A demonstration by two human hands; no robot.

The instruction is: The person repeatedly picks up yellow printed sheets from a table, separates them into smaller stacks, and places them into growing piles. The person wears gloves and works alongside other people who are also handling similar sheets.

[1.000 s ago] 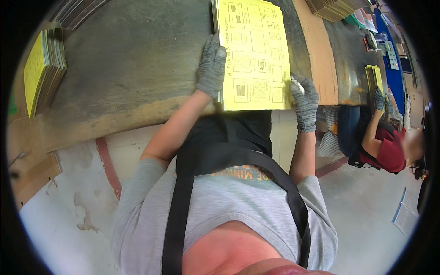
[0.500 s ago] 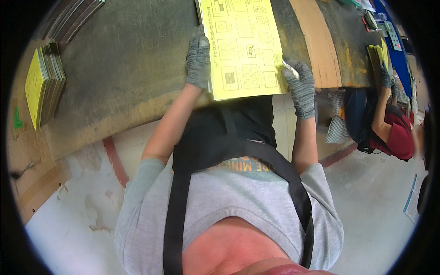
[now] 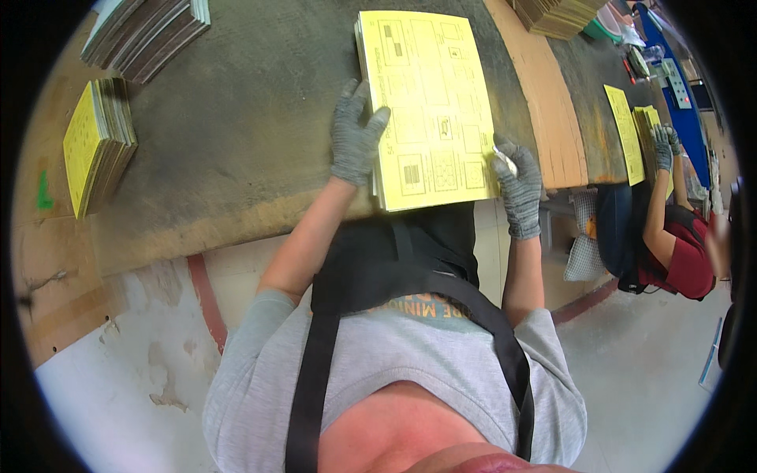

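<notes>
A thick stack of printed sheets (image 3: pixel 432 94) with a yellow top sheet lies before me, its near end at the table's front edge. At its left side is my left hand (image 3: pixel 355 138) in a grey knit glove, thumb spread from the fingers and its tip over the yellow sheet's edge. My right hand (image 3: pixel 520 193), gloved alike, is closed at the stack's right edge near the close corner. A small whitish, shiny piece (image 3: pixel 505 161) shows at its thumb; I cannot tell whether it is held or wrapped on. The right fingertips are partly hidden.
Another yellow-topped stack (image 3: pixel 85 150) stands at the table's left end, with more stacks (image 3: pixel 150 35) behind it. A cardboard strip (image 3: pixel 544 94) crosses the table on the right. Beyond it, a co-worker in red (image 3: pixel 684 248) handles yellow sheets; brown stacks (image 3: pixel 556 16) lie farther back.
My left thumb has spread away from the fingers, which lay along the stack's edge. The right hand keeps its place at the stack. The whole view has shifted, showing more of the table's far side.
</notes>
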